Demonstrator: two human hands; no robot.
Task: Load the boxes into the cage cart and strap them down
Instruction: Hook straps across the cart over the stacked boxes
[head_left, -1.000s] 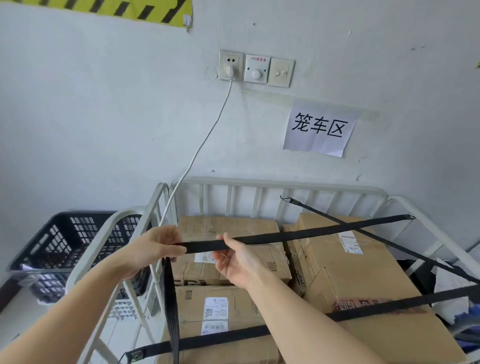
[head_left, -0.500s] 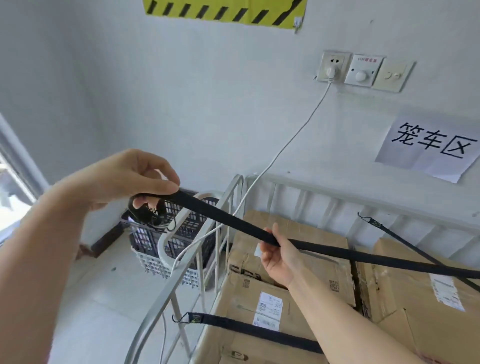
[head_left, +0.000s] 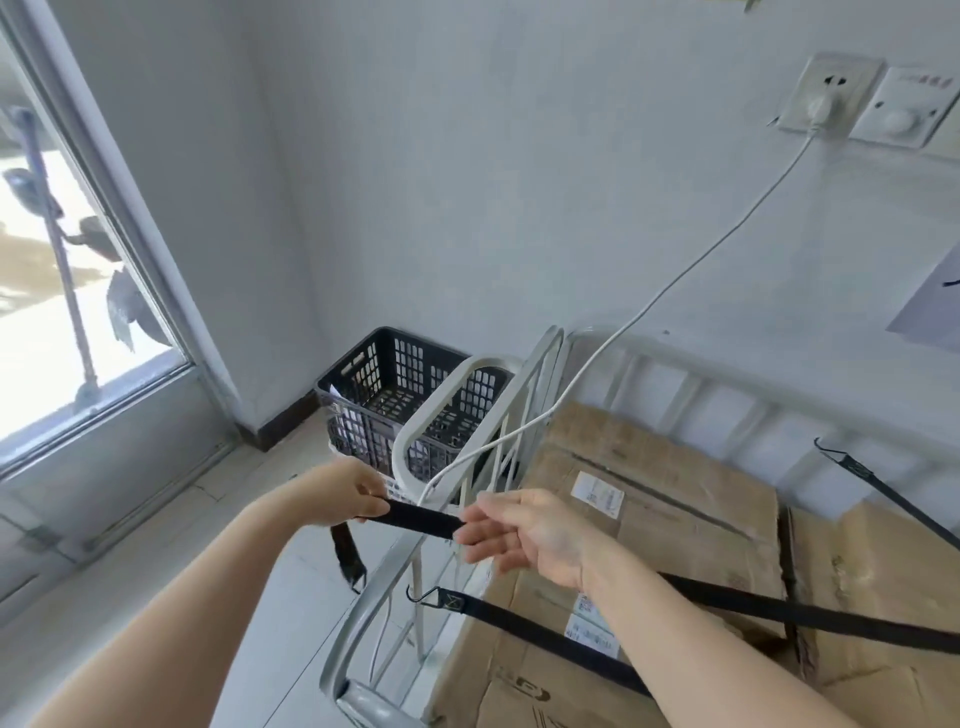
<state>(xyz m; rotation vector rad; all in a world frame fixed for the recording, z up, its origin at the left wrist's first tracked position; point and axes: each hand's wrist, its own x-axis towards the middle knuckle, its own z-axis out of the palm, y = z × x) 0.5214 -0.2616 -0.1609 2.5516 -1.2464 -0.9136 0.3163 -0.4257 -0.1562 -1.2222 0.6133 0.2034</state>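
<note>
- Landmark: the cage cart's left side rail (head_left: 470, 506). All positions are given relative to it.
- Black strap (head_left: 418, 518) crosses above the rail, stretched between both hands. Half a second ago it was held high over the rail; now it is down at rail height.
- Left hand (head_left: 340, 493), outside the rail, fingers closed in a pinch on the strap. The free end (head_left: 347, 557) hangs below this hand, outside the cart; a hook seems to sit at its tip, too blurred to be sure.
- Right hand (head_left: 524, 535), just inside the rail, fingers curled loosely around the strap, which runs on behind the wrist across the boxes (head_left: 670, 504) toward the far side.
- Boxes are already in the cart, inside the rail, packed close together. A second strap (head_left: 524, 631) is hooked on the rail nearer the camera; a third hook (head_left: 826, 449) hangs at the back rail.
- The view has swung left since a second ago: window and black crate (head_left: 395, 384) beyond the rail now show.
- White cable (head_left: 649, 301) drops from the wall socket and lies over the rail near the hands.
- Reading: loading looks done; lowering the end suggests the hook is about to be fixed to the rail. Slack needs taking up first. The cable could get caught under the strap.
</note>
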